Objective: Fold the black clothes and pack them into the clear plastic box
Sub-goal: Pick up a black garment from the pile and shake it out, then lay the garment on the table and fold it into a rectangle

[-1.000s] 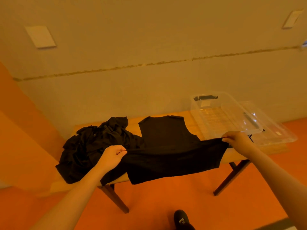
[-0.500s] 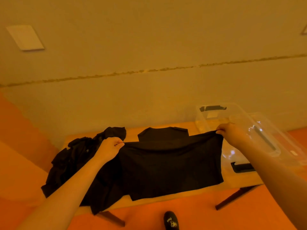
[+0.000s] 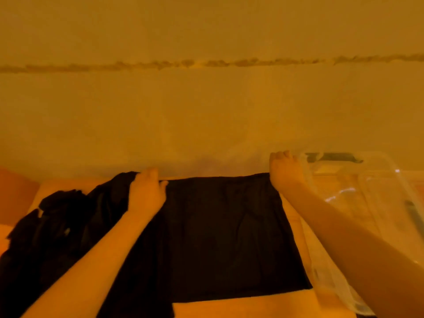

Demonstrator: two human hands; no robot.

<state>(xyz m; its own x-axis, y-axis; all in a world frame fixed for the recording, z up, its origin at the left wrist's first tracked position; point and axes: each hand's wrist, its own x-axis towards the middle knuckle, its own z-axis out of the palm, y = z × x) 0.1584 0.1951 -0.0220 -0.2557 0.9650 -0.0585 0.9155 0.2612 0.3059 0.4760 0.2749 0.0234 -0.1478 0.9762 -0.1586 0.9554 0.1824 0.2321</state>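
Observation:
A black garment [image 3: 224, 235] lies folded in half as a flat rectangle on the wooden table [image 3: 252, 306]. My left hand [image 3: 146, 191] holds its far left corner, fingers curled over the edge. At the far right corner, my right hand [image 3: 284, 171] holds the fabric close to the wall. The clear plastic box [image 3: 378, 180] stands right of the garment, beside my right forearm, with a dark handle on its far rim. A heap of other black clothes [image 3: 57, 226] lies at the left, under my left forearm.
A plain wall rises right behind the table's far edge. The clear lid or a second clear tray [image 3: 332, 283] lies along the box's near left side. Bare tabletop shows in front of the folded garment.
Both hands carried the garment's lower hem up and away to the far edge, folding it in half. The camera has moved closer and tilted, so the floor is out of view.

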